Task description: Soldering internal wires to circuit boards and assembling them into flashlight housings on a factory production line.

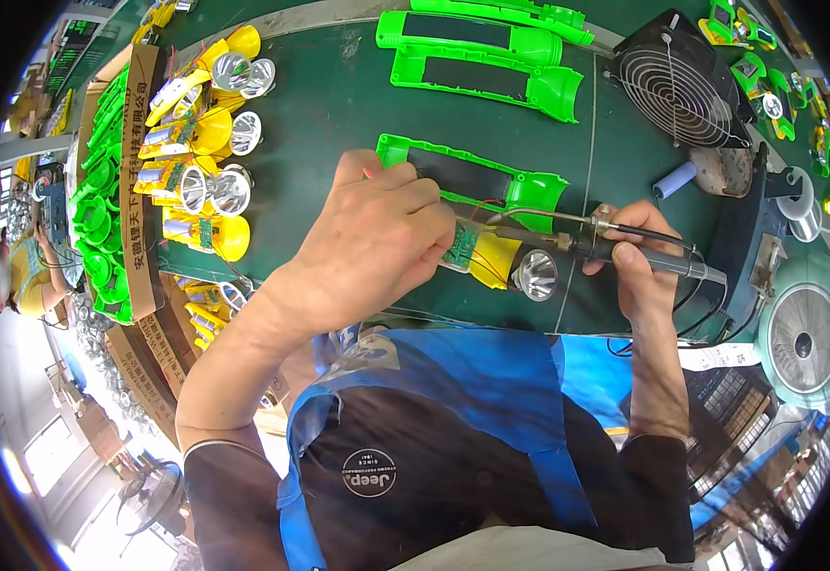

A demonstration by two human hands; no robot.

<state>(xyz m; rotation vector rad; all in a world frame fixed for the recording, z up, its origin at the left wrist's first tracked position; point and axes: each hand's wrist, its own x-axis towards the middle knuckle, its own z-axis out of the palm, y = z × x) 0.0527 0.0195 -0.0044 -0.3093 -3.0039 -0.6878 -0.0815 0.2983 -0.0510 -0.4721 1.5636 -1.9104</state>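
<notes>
My left hand (377,224) is closed, its curled fingers at the circuit-board end of a yellow flashlight core. What those fingers hold is hidden under the hand. Beside them show the green circuit board (460,246), the yellow reflector cup (496,259) and the silver reflector (537,275). My right hand (638,255) grips a soldering iron (615,251), with a thin metal feed tube running along it. The iron points left across the core, its tip close to the board. Just behind lies a green flashlight housing half (538,193) with a dark panel.
More green housing halves (481,84) lie at the back. Yellow flashlight cores with reflectors (210,133) line the left, beside a cardboard box (144,190) of green parts. A black fan (672,81), a purple battery cell (674,179) and a solder spool (797,195) stand right.
</notes>
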